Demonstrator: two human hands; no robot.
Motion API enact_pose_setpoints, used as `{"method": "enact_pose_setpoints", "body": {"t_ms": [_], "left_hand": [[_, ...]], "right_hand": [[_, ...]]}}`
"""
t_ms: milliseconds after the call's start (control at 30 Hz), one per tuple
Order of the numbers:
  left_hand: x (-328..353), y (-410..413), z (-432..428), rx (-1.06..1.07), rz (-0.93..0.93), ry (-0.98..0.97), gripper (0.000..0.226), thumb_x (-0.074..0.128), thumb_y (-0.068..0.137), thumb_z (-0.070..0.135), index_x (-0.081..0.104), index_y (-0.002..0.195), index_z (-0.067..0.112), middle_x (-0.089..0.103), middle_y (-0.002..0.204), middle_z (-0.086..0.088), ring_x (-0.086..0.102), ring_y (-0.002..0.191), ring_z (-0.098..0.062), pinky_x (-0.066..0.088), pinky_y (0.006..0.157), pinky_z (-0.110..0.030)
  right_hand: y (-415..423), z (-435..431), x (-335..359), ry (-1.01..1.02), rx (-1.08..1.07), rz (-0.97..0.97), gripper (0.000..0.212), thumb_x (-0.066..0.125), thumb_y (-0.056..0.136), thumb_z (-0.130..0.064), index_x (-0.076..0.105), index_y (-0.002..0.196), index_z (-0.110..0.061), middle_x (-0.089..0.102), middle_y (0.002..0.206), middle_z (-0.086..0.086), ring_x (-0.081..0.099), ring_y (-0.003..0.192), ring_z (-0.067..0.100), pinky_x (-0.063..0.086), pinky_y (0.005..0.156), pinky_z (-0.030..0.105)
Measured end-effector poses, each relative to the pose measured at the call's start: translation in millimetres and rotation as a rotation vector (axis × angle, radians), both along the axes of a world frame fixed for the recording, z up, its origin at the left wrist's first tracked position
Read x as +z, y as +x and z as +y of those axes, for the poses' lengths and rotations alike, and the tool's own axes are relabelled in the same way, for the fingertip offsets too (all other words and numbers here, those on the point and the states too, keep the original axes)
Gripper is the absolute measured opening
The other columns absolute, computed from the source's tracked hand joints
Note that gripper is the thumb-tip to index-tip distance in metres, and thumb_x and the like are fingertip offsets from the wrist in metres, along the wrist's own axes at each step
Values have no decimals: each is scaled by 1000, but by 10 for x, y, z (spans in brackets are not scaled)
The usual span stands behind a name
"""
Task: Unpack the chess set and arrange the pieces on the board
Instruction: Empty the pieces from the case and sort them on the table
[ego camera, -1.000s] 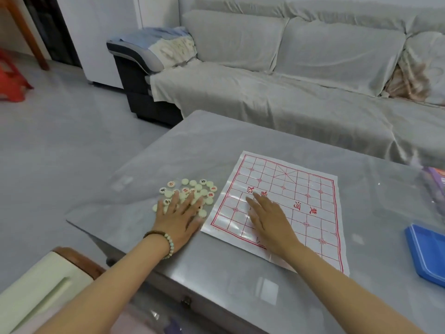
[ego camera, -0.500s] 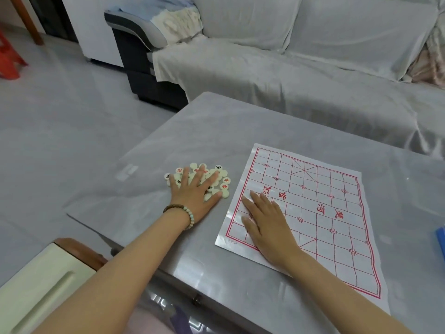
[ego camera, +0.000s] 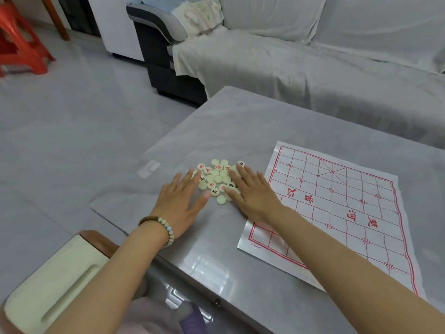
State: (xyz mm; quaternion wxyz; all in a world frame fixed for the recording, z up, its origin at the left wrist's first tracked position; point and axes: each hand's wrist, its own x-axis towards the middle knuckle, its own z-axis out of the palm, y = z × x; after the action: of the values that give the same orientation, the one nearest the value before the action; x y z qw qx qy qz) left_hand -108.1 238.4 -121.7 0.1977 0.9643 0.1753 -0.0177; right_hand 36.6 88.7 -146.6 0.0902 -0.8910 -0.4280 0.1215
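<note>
Off the paper xiangqi board (ego camera: pixel 337 201) now, the right hand (ego camera: pixel 252 196) lies flat with straight fingers against the pile of cream xiangqi pieces (ego camera: pixel 218 177), the left hand (ego camera: pixel 180 201) flat opposite, the pile just left of the board.

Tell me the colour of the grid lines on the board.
Red lines on a white board, clearest in the head view.

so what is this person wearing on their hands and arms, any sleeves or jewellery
No sleeves, gloves or rings show. The left hand has a beaded bracelet at the wrist, dark brown beads running into pale green and cream ones. The right hand wears nothing.
</note>
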Motion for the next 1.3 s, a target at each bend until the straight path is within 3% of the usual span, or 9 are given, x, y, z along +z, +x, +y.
{"method": "enact_pose_setpoints", "body": {"t_ms": [100,167,233,367,600,800,967,1133,1300], "left_hand": [[-52,-66,13,-101,-37,82,74,12,85,65,14,148,25,8,156,7,3,144,-16,3,115,-32],[-99,-50,19,-171,-115,134,73,14,83,62,32,143,23,31,148,2,26,137,-20,22,114,-37],[-148,-4,-8,-209,-207,160,62,24,86,56,47,134,23,50,129,0,47,117,-20,43,96,-38],[-216,96,-127,-272,-302,288,46,35,88,45,59,121,25,60,106,0,59,90,-20,50,67,-31],[-278,121,-174,-336,-322,334,41,36,88,41,65,112,25,63,114,0,62,92,-18,51,67,-29],[-212,85,-186,-355,-369,238,31,42,86,44,69,92,29,67,97,16,58,86,-6,38,73,-18],[-199,111,-237,-242,-382,80,19,73,74,37,67,88,26,66,82,12,55,82,-9,35,70,-16],[-209,117,-191,-180,-345,-20,24,62,83,45,72,94,26,65,88,8,50,92,-11,46,76,-29],[-228,170,-263,-114,-351,-47,22,56,88,41,67,87,22,54,82,10,44,85,-8,33,65,-22]], "right_hand": [[60,124,-3,-2,13,-2,60,18,98,-52,2,150,-28,-7,159,-1,-11,145,14,-11,116,34],[91,84,32,103,46,-23,63,17,95,-56,14,150,-26,6,159,-1,-2,146,15,-6,116,34],[59,-51,76,269,50,-97,69,20,88,-60,35,144,-23,32,150,0,22,140,18,10,114,32],[-81,-324,48,327,85,-133,53,33,90,-49,54,131,-22,52,129,-3,41,124,17,26,104,27],[-174,-461,-63,334,113,-152,45,37,92,-42,59,125,-23,53,131,-4,42,126,17,32,106,33],[-196,-380,3,518,42,-31,17,68,79,-33,72,91,-22,68,98,-8,60,97,12,41,86,27],[-227,-312,-2,516,-7,5,18,72,80,-27,72,97,-22,65,89,-8,53,84,9,39,78,26],[-202,-327,13,527,-57,106,13,68,84,-31,74,93,-25,63,86,-14,50,82,2,37,78,21],[-189,-256,39,669,-228,298,4,70,83,-22,66,82,-22,65,76,-10,55,71,1,39,64,9]]}}
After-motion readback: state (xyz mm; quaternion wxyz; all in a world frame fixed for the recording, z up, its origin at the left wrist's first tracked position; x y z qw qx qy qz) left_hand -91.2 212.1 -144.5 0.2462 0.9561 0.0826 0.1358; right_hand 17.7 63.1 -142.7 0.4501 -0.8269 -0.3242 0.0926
